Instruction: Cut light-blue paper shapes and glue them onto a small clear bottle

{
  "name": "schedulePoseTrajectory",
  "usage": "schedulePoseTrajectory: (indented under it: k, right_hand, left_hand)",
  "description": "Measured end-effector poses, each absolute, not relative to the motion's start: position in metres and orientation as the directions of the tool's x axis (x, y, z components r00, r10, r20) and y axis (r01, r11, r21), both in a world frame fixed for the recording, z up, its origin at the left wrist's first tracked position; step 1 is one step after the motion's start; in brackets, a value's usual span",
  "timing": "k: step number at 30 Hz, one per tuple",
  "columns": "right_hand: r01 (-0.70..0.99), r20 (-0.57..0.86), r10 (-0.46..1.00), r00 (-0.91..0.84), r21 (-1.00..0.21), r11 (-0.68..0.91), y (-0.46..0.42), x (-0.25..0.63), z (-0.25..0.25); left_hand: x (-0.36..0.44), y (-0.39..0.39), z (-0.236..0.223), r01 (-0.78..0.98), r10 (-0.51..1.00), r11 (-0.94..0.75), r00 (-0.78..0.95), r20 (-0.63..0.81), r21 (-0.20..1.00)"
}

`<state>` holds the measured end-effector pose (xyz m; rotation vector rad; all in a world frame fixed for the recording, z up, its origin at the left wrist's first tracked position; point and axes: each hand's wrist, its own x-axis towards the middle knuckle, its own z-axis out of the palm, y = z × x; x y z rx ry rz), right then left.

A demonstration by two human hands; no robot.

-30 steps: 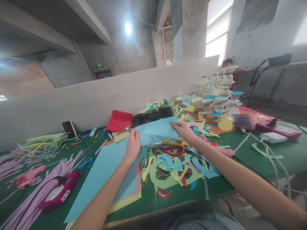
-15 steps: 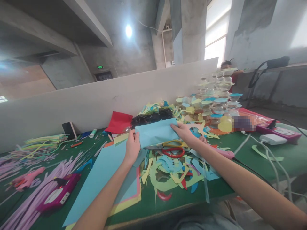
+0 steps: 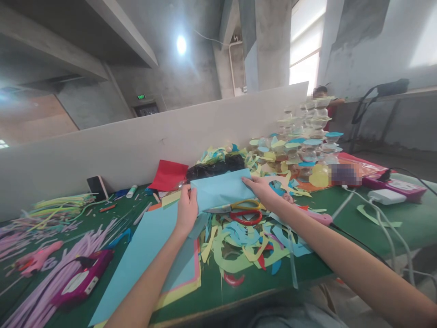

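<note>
A sheet of light blue paper (image 3: 220, 187) is stretched between my two hands above the table, with a faint crease across it. My left hand (image 3: 187, 209) pinches its left edge between thumb and fingers. At the upper right corner, my right hand (image 3: 262, 187) grips the paper with the thumb on top. Just below the sheet lies a pair of scissors (image 3: 246, 214) with one yellow and one red handle, its blades pointing left. Under my left forearm is a stack of coloured paper (image 3: 146, 246), light blue on top, with pink and yellow edges showing.
Paper scraps (image 3: 239, 241) cover the middle of the green table (image 3: 201, 305). Clear cups (image 3: 307, 150) with paper discs stand stacked at the back right. Two glue guns, a pink one (image 3: 44, 255) among them, lie at the sides. Purple strips (image 3: 75, 264) and white cables (image 3: 385, 218) spread outward.
The blue paper tilted a little, showing more of its face, then stayed nearly still. Both hands keep their hold on it. The view shifts slightly.
</note>
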<state>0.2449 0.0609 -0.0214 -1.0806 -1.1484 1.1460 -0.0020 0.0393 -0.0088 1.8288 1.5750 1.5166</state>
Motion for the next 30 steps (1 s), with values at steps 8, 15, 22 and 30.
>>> schedulePoseTrajectory:
  k: [8,15,22,30]
  right_hand:
    - [-0.085,0.113,0.993,0.043,-0.99,0.116,0.062,0.245,-0.023]
    - [0.088,0.215,0.964,0.154,-0.975,0.204,0.065,0.238,-0.031]
    - [-0.087,0.201,0.977,0.077,-0.974,0.207,0.064,0.242,-0.022]
    - [-0.289,0.097,0.985,-0.141,-0.956,0.053,0.057,0.234,-0.02]
  left_hand:
    - [0.002,0.038,-0.009,0.583,0.813,-0.387,-0.15,0.562,0.715]
    - [0.002,0.035,-0.011,0.718,0.792,-0.374,-0.082,0.605,0.587]
    - [0.001,0.034,-0.006,0.644,0.765,-0.364,-0.205,0.611,0.672]
    - [-0.002,0.039,-0.007,0.392,0.811,-0.268,-0.401,0.426,0.88]
